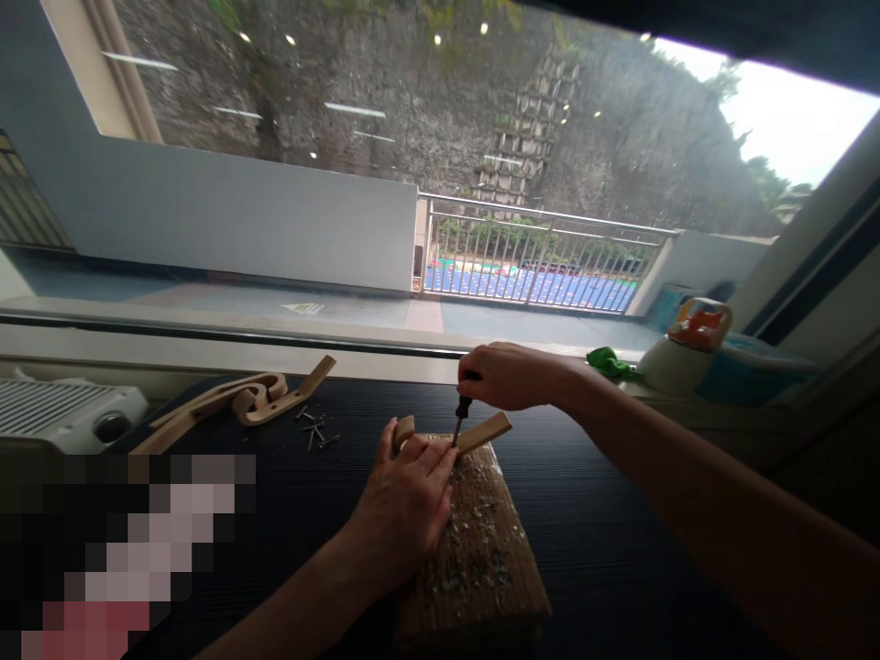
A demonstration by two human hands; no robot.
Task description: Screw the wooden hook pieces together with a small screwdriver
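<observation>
— Wooden strip (485, 431): where does it sit?
— On the dark surface (605, 522), atop the woven block (481, 568). My left grip (405, 504) lies flat, fingers spread, pressing it down.
— And the right?
— My right grip (509, 376) is closed round the screwdriver (459, 414), tip at the strip.
— How far along?
— Partway, I judge: chips litter the block, while curved wooden pieces (234, 403) and loose screws (317, 433) lie untouched, well apart.
</observation>
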